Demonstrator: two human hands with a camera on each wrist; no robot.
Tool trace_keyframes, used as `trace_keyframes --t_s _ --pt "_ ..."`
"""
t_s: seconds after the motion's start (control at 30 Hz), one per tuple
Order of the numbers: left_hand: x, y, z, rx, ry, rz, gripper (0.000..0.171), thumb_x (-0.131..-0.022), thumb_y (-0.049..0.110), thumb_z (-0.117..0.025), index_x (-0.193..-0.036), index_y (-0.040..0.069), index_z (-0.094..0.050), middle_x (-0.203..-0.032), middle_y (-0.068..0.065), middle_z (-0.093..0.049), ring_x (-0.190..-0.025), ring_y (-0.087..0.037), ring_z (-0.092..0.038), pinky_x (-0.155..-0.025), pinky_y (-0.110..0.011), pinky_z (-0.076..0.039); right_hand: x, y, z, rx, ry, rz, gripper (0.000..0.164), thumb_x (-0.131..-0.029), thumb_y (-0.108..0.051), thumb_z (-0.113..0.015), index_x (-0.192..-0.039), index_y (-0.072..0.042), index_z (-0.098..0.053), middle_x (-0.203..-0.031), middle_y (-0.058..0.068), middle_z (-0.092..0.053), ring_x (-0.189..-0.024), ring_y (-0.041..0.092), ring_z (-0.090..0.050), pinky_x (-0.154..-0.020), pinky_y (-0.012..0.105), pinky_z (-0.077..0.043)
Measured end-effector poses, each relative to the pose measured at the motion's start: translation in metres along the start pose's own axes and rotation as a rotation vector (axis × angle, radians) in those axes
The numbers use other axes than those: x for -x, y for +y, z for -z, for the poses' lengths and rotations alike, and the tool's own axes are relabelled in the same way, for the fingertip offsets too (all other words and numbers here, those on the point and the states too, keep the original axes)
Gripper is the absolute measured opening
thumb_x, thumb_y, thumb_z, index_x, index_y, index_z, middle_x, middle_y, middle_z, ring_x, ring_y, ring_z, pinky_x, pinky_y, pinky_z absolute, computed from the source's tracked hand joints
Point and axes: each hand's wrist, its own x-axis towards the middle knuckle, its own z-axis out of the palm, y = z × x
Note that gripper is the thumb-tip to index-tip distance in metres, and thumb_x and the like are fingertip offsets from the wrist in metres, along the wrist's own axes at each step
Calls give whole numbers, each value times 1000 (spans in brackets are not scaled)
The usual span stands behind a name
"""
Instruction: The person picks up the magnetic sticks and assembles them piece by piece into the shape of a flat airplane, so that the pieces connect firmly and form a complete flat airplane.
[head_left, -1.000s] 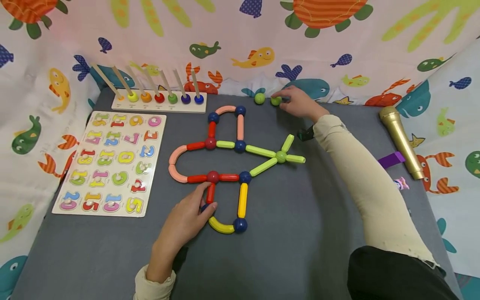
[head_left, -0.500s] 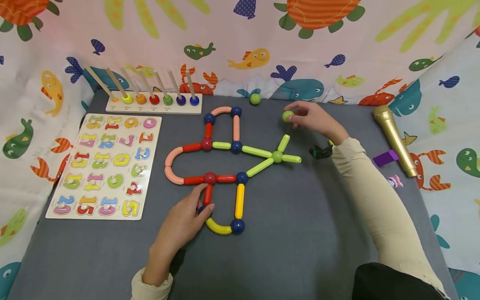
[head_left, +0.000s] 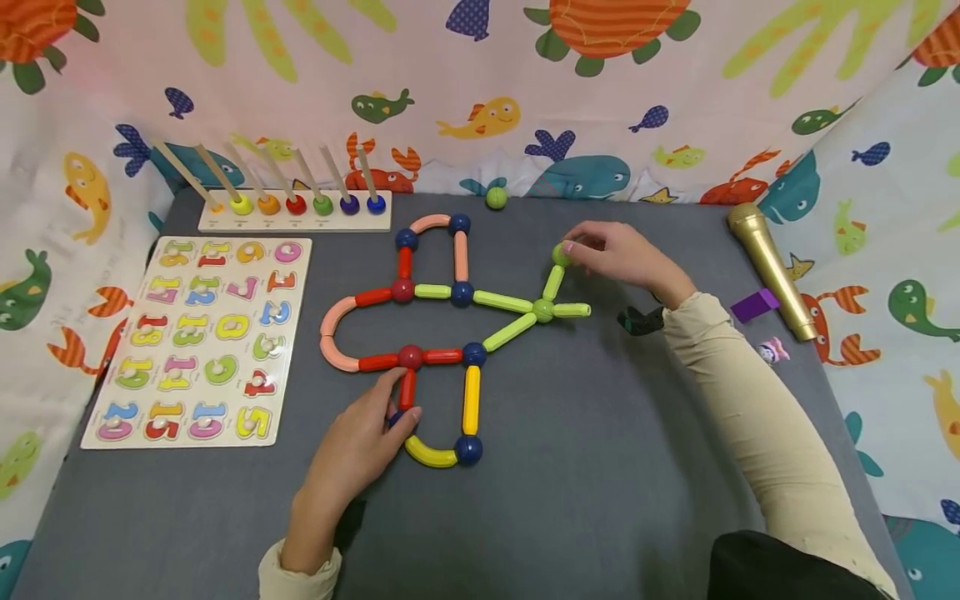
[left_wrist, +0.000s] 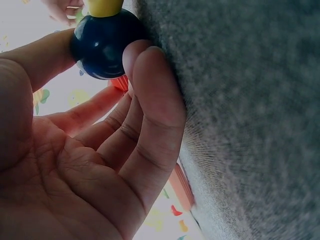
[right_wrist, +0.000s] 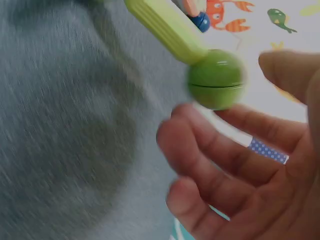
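Observation:
A flat figure of magnetic rods and balls lies on the grey table [head_left: 570, 467]. At its near side my left hand [head_left: 352, 454] holds a dark blue ball [left_wrist: 102, 47] between thumb and fingers, with a yellow curved rod [head_left: 431, 454] and a red rod [head_left: 407, 390] joined to it. A green ball [right_wrist: 216, 80] sits at the end of a light green rod [right_wrist: 167, 30]. My right hand [head_left: 626, 258] is beside that ball; in the right wrist view a finger touches its underside and the thumb stands apart from it. Another light green rod [head_left: 572, 310] points right from a green ball [head_left: 542, 310].
Another green ball [head_left: 496, 197] lies at the back by the printed cloth. On the left are a number puzzle board [head_left: 198, 342] and a peg counting rack [head_left: 292, 218]. A gold microphone [head_left: 772, 271], purple block [head_left: 754, 306] and small pink figure [head_left: 772, 350] lie right.
My right hand has brought a green ball from the table's back to the tip of the light green rod, and its thumb is now off it. The left hand keeps its hold.

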Motion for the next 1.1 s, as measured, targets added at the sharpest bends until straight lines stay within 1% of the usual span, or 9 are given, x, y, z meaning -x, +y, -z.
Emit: trace_keyframes --t_s 0.13,0.23,0.3,0.43,0.53,0.77,0.83,0.97,1.1 --pt "1 -1 0 3 6 -5 63 -100 29 -78 -155 10 -51 -82 -3 -52 -66 -19 -50 -58 -36 -38 -10 -3 7 178 79 64 41 -113 -36 -55 -123 -2 -75 -95 13 -72 -79 27 -62 -72 42 -49" --pt "1 -2 0 7 8 -7 63 -100 29 -78 -154 10 -51 -81 -3 -52 -65 -19 -50 -58 -36 -38 -26 -9 11 230 111 114 37 -113 -29 -55 -113 2 -75 -88 12 -67 -75 27 -57 -70 43 -45" --pt "1 -3 0 8 7 -8 62 -100 29 -78 -154 10 -51 -82 -2 -52 -66 -19 -50 -59 -36 -38 -40 -14 13 231 111 132 35 -112 -26 -55 -112 3 -75 -88 14 -67 -75 30 -57 -71 45 -45" --pt "1 -4 0 13 4 -6 62 -101 29 -78 -154 10 -51 -82 -2 -52 -66 -19 -50 -59 -36 -39 -74 -27 13 193 58 119 34 -111 -23 -56 -126 3 -71 -110 21 -71 -97 36 -65 -85 51 -51" --pt "0 -4 1 18 5 -5 62 -101 29 -78 -154 10 -51 -82 -2 -52 -66 -19 -50 -59 -37 -39 -100 -37 11 155 -3 77 37 -110 -21 -58 -138 2 -65 -128 24 -67 -115 38 -63 -98 55 -50" --pt "1 -4 -1 17 -4 2 64 -100 31 -79 -154 10 -51 -81 -2 -51 -66 -18 -50 -58 -35 -39 -146 -43 -6 197 -99 66 44 -105 -9 -62 -148 0 -60 -144 25 -59 -131 40 -55 -109 56 -46" --pt "1 -4 -1 18 -4 2 64 -100 31 -79 -154 10 -51 -81 -2 -51 -66 -18 -50 -58 -35 -39 -153 -43 -12 244 -126 79 45 -104 -7 -62 -148 1 -60 -147 24 -58 -133 40 -54 -111 55 -44" --pt "0 -5 -1 15 2 -1 64 -100 31 -79 -154 10 -51 -81 -2 -51 -66 -18 -49 -58 -35 -39 -156 -44 -21 322 -125 100 40 -104 -6 -63 -143 2 -65 -142 22 -63 -122 38 -56 -109 52 -43" --pt "0 -7 1 15 3 1 65 -100 32 -79 -154 10 -51 -82 -2 -51 -67 -18 -50 -59 -35 -40 -140 -51 -15 256 -65 93 38 -105 -10 -65 -141 3 -64 -133 24 -66 -115 37 -59 -104 52 -47"
